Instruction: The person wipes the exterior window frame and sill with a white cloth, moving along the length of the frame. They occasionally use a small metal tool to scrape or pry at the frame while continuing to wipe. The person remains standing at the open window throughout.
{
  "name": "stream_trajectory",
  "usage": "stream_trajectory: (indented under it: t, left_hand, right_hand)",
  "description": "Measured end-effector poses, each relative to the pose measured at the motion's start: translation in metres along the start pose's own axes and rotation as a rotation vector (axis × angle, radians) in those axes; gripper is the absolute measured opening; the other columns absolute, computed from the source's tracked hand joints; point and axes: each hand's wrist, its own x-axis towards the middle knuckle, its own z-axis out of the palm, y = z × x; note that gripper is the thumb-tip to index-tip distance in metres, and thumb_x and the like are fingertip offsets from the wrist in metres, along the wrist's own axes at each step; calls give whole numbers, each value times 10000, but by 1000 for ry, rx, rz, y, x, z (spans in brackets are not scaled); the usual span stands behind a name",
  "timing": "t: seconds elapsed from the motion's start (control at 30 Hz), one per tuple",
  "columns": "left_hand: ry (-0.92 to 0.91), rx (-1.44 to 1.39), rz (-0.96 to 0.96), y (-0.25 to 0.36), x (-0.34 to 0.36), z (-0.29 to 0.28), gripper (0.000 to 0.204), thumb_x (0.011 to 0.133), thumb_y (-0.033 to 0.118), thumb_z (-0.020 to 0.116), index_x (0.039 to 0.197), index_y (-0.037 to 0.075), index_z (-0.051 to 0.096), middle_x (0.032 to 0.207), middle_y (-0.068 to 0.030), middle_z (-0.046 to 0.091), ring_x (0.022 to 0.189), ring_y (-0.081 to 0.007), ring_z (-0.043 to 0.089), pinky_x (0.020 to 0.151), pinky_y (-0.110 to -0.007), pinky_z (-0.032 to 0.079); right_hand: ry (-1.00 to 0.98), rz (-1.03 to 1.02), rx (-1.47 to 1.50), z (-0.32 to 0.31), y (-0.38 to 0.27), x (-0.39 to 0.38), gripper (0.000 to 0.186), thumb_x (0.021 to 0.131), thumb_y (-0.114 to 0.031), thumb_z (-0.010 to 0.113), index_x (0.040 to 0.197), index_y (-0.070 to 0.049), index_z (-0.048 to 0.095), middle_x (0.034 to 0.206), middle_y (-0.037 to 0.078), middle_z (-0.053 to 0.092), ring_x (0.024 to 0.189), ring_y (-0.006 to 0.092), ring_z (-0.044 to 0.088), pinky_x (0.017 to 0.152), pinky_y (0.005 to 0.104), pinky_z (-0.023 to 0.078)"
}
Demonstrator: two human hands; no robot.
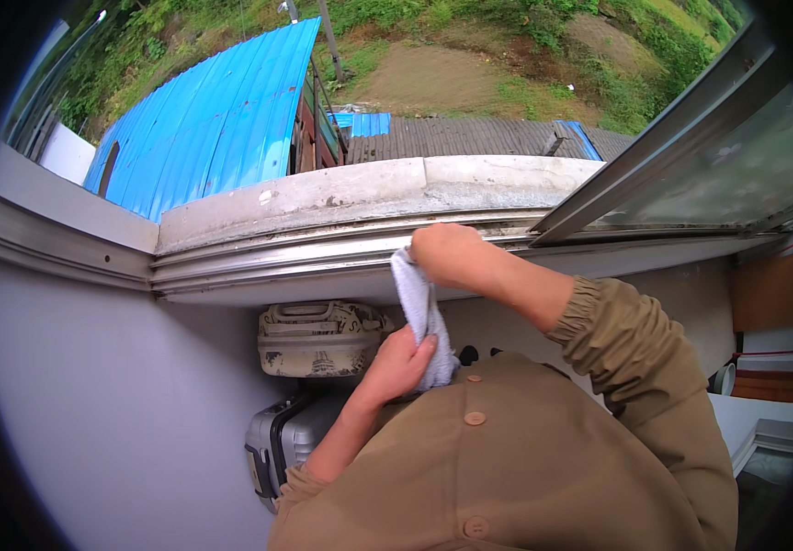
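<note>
The right hand (447, 254) is up at the metal window track (323, 253), and its fingers are closed tight around the top end of a white cloth (422, 317). The cloth hangs down from there to the left hand (401, 363), whose fingers pinch its bottom end, just in front of the brown buttoned jacket (525, 450). Below the sill, by the grey wall (93, 395), 2 suitcases sit close together, a patterned suitcase (318, 338) over a silver suitcase (286, 441).
</note>
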Motion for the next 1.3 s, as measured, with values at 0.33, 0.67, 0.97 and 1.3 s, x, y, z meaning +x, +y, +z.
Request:
stream_trajectory:
  t: [0.33,0.67,0.97,1.3]
  left_hand:
    - [-82,146,134,21,50,96,272,884,214,463,926,-45,535,881,-262,589,800,-428,564,744,-458,439]
    - [-111,197,120,46,83,136,346,866,277,491,848,-67,530,814,-280,585,802,-455,553,743,-485,435]
    - [57,161,170,70,24,90,324,875,289,484,895,-29,542,765,-221,598,730,-383,580,664,-406,449]
    - [362,286,73,51,-30,-1,356,850,284,580,1065,3,537,819,-218,629,775,-402,602,676,-429,474]
  right_hand:
    - [-9,19,-279,-7,90,-50,179,732,-91,580,867,-112,696,838,148,672,825,315,657,706,412,530]
    - [18,18,-497,-13,93,-84,159,752,-92,566,846,-40,682,880,172,674,828,315,668,700,398,542]
    - [298,1,-100,-22,107,-127,221,779,18,483,913,-23,654,851,228,633,820,390,623,700,394,507]
    - [458,-252,700,36,53,-73,335,859,11,508,1180,-56,581,915,222,641,841,228,653,762,292,480]
